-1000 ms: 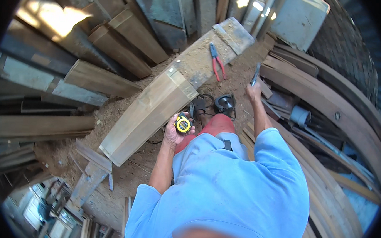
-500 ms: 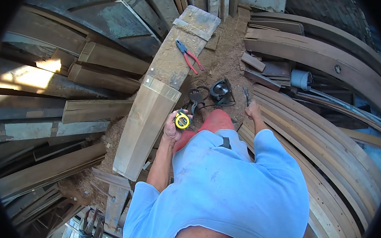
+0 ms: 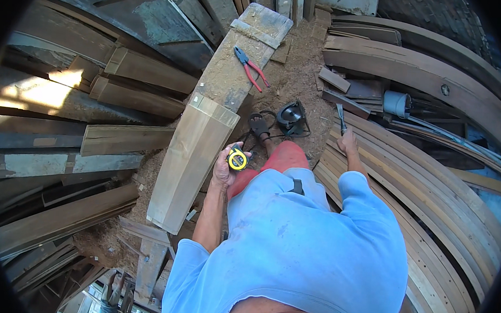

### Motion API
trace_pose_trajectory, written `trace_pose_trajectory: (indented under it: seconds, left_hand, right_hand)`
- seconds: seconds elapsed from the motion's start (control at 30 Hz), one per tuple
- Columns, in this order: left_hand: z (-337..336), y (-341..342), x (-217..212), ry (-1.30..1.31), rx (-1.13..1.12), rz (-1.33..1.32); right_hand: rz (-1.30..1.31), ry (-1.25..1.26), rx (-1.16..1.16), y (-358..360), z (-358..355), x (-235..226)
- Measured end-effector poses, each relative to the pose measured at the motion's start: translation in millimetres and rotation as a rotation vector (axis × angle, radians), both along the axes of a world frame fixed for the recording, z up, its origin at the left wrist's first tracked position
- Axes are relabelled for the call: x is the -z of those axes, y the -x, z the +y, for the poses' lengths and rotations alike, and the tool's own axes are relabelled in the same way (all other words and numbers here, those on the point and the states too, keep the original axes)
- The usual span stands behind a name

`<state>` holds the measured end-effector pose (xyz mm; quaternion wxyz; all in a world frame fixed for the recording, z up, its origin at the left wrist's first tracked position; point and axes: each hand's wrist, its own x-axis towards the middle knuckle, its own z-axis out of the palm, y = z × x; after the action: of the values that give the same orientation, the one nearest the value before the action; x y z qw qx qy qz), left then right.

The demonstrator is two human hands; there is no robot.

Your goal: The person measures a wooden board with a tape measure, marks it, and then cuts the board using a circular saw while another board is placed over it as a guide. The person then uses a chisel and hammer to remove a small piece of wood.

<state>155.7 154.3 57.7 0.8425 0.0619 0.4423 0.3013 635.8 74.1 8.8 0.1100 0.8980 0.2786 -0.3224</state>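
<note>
In my left hand [image 3: 222, 165] sits a yellow and black tape measure [image 3: 237, 160], its round face turned up. That hand is just right of a long wooden board [image 3: 189, 167] lying on a bench [image 3: 223, 80]. My right hand [image 3: 348, 141] grips a narrow tool with a flat metal blade, which looks like a chisel [image 3: 341, 117], pointing away from me. It is over the edge of the stacked planks on the right. Pliers with red handles [image 3: 249, 69] rest on the dusty bench beyond the board.
A circular saw [image 3: 291, 117] stands on the sawdust-covered floor near my foot [image 3: 258, 124]. Curved wooden planks [image 3: 421, 184] are stacked along the right. A grey pipe [image 3: 396, 103] lies among them. Boards [image 3: 128, 140] lean and jut out on the left.
My right hand has moved to the right and slightly away from me with the chisel. My left hand has stayed nearly in place, with the tape measure tilted slightly.
</note>
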Motion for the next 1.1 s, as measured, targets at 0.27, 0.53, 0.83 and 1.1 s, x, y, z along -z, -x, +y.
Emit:
trace_pose_trajectory:
  seconds: [0.27,0.53,0.83,1.1]
  left_hand:
    - [-13,-8,8,0.004,-0.037,-0.003]
    - [-39,-10,39,0.057,-0.199,-0.042]
    - [-60,18,-2,0.093,-0.422,-0.18]
    - [-124,67,16,0.01,-0.472,0.148]
  right_hand:
    - [-0.249,0.154,-0.131,6,-28,24]
    - [0.886,-0.45,-0.738,225,95,-71]
    - [1.024,-0.276,-1.095,325,110,-84]
    - [1.02,-0.023,-1.396,398,120,-102]
